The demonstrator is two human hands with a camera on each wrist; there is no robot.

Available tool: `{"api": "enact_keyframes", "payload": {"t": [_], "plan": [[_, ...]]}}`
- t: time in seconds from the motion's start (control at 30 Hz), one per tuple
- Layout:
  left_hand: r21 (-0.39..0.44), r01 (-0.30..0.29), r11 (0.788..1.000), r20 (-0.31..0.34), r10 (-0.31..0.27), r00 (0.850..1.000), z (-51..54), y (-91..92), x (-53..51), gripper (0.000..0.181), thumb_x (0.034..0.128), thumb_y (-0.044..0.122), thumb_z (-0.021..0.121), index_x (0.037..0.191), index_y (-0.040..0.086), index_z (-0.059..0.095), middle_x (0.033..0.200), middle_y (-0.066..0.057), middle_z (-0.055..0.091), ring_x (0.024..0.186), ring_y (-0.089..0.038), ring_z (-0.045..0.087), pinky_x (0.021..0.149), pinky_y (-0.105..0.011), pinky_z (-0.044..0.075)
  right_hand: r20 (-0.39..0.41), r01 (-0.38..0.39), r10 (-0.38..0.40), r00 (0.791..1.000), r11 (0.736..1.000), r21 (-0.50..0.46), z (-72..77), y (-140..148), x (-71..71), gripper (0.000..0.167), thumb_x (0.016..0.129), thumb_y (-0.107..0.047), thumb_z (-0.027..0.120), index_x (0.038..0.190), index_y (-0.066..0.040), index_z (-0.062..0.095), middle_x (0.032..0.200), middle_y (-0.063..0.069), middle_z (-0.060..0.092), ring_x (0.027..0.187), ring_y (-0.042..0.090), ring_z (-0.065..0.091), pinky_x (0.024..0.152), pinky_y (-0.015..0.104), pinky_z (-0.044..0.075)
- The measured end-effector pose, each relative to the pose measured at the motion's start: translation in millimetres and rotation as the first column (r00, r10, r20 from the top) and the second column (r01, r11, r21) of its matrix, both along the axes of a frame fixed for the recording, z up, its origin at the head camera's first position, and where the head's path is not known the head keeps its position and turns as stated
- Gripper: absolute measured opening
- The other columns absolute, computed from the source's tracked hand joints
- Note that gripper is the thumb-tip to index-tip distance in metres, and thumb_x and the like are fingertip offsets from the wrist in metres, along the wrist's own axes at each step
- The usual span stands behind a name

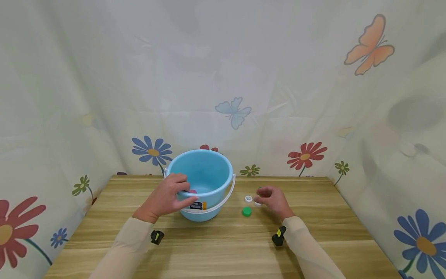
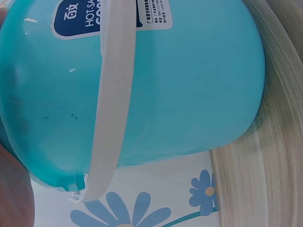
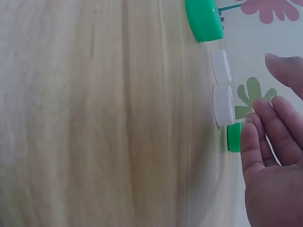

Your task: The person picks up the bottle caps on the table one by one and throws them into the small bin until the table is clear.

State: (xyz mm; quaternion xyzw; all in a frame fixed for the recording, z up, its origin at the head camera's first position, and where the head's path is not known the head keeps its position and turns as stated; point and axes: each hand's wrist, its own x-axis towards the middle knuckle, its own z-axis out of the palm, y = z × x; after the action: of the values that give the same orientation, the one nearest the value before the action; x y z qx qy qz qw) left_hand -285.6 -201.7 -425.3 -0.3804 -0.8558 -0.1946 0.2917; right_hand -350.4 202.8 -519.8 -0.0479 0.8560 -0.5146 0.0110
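Observation:
A light blue bucket with a white handle stands on the table. My left hand grips its near-left rim, fingers over the inner side and thumb outside. Inside the bucket, beside those fingers, shows a small pink thing, partly hidden. To the right of the bucket lie a green bottle cap and a white bottle cap. A second white cap and another green cap lie close to my right hand. That hand hovers by them, its thumb apart from the fingers, holding nothing visible.
The wood-grain table ends at a hanging cloth printed with flowers and butterflies, which also runs along both sides. Black devices are strapped at both wrists.

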Motion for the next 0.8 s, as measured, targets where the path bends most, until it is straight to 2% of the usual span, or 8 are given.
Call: {"api": "enact_keyframes", "payload": {"t": [0.37,0.8], "plan": [[0.003,0.005,1.0,0.004,-0.005,1.0,0.0,-0.5,-0.7,0.028,0.0804,0.043,0.084,0.077,0.025,0.062,0.079,0.011,0.046,0.083,-0.008,0.047,0.077,-0.036,0.048,0.007,-0.011,0.011,1.0,0.998,0.059,-4.9,-1.3,-2.8,0.039,0.084,-0.021,0.085,0.115,-0.002,0.072,0.111,0.009,0.074,0.102,0.021,0.068,0.09,0.038,0.057],[0.002,0.009,1.0,-0.003,-0.009,1.0,0.8,-0.9,-1.5,0.028,0.0812,0.043,0.083,0.076,0.025,0.062,0.078,0.011,0.046,0.082,-0.008,0.047,0.076,-0.036,0.047,0.011,-0.01,0.009,1.0,0.992,0.126,-6.6,-3.0,-3.5,0.035,0.082,-0.015,0.086,0.111,-0.001,0.073,0.107,0.011,0.074,0.099,0.022,0.068,0.09,0.04,0.056]]}}
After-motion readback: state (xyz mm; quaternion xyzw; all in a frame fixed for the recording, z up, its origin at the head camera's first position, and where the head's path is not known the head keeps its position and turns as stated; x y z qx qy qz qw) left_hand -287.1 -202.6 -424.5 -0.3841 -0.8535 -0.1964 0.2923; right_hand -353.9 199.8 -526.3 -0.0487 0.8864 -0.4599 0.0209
